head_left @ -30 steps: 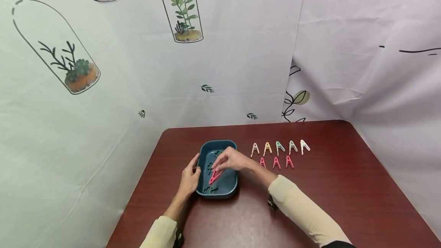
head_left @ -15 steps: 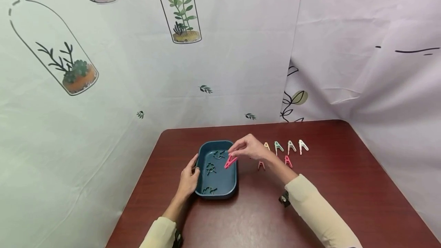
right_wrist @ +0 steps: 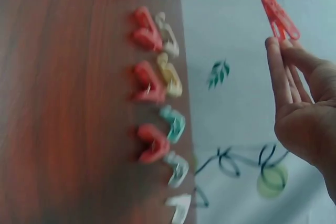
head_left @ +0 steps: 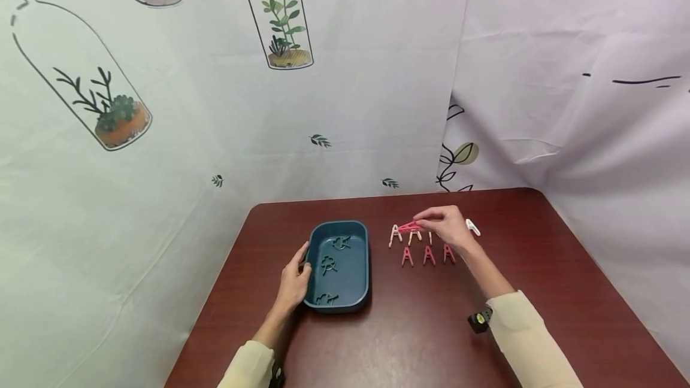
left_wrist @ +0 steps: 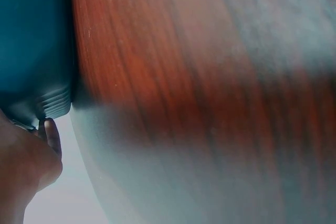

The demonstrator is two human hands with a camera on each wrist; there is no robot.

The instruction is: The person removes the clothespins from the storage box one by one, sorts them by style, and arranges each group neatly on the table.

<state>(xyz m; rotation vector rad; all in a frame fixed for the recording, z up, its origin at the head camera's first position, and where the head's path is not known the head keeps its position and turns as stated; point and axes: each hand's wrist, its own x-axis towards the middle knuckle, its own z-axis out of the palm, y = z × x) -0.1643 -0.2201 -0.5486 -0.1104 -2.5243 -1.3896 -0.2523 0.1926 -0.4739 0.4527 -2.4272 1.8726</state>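
Between thumb and fingers, my right hand [head_left: 445,224] pinches a pink-red clothespin [head_left: 408,227] by one end, held up above the row of pale clothespins. The right wrist view shows the same clothespin [right_wrist: 280,18] sticking out from the fingertips. At the left side of a dark blue rectangular tray [head_left: 368,268], my left hand [head_left: 293,283] grips the wall, thumb near the rim and fingers along the outside. In the left wrist view only part of the hand [left_wrist: 23,163] appears at the tray's corner. Three dark green wire-like clips [head_left: 329,264] lie inside the tray.
Right of the tray, a row of pale clothespins [head_left: 395,234] lies on the brown table [head_left: 409,328], partly hidden by the right hand. Below it are three pink-red clothespins [head_left: 428,255]. A printed cloth backdrop [head_left: 356,106] hangs behind the table.
My right hand has moved from over the tray to the right, carrying the pink-red clothespin, and is now above the upper clothespin row. The left hand stays at the tray's side.
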